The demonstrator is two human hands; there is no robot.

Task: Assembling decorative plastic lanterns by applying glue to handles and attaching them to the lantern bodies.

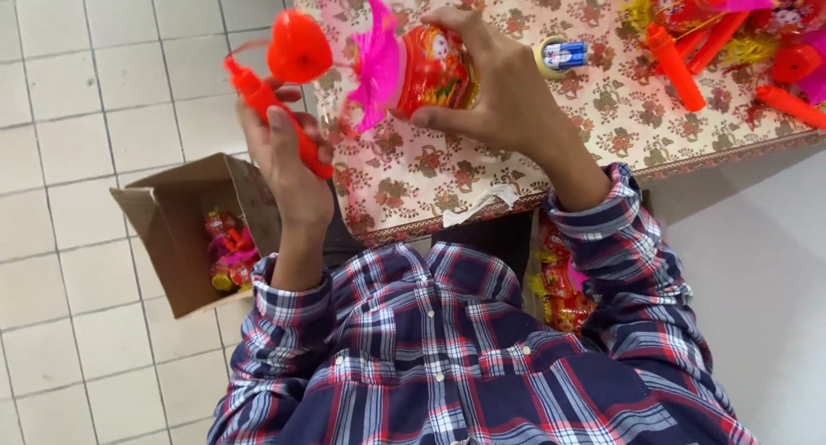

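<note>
My left hand grips a red plastic handle that ends in a red heart-shaped top. My right hand wraps around a small red and gold lantern body with a pink fringe at its near end. Both pieces are held close together above the left edge of a table covered with a floral cloth. My sleeves are blue and red plaid.
An open cardboard box on the tiled floor at the left holds several finished lanterns. More red handles and lantern parts lie at the table's far right. A tape roll sits behind my right hand. More lanterns lie under the table.
</note>
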